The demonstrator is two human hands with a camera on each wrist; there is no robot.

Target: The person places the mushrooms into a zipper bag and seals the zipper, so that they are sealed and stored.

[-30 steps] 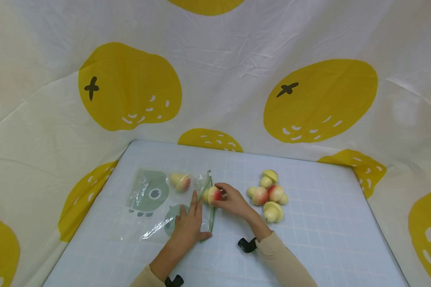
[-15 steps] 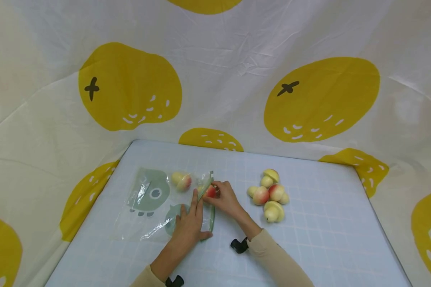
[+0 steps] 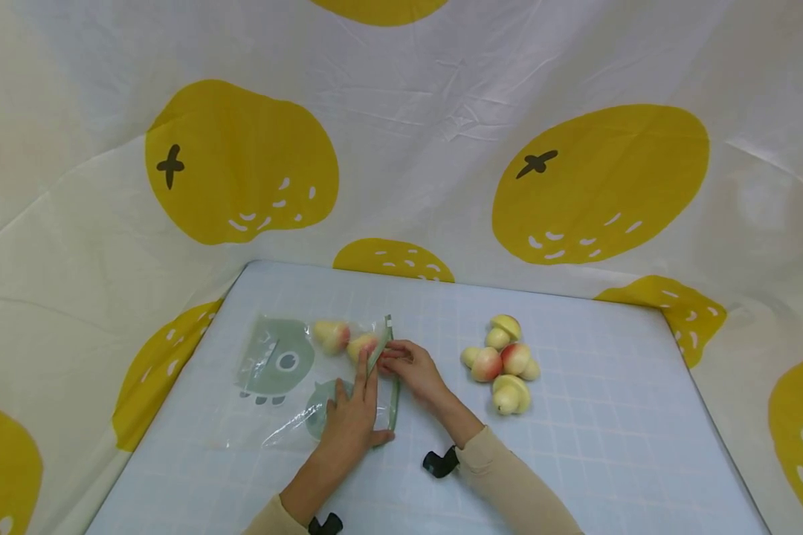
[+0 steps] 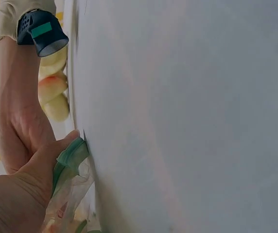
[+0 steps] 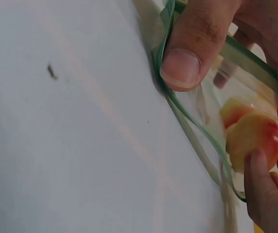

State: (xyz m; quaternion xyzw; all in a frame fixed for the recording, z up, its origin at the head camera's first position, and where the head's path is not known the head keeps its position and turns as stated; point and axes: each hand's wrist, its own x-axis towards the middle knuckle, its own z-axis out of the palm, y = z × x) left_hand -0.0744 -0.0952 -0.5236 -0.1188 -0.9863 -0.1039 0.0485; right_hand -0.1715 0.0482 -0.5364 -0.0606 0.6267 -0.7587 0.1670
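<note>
Head cam has the clear bag (image 3: 297, 394) with green cartoon prints on the left, flat on the table (image 3: 609, 416), one toy mushroom (image 3: 331, 336) inside. Your left hand (image 3: 349, 420) is spread across it, fingers straight and apart, thumb by the green edge. Second mushroom (image 3: 360, 346) sits just inside the mouth. Your right hand's (image 3: 411, 371) fingertips touch that one, per the right wrist view, but can't tell if they're pinching it. Further right, four loose mushrooms (image 3: 510, 360) sit bunched up.
</note>
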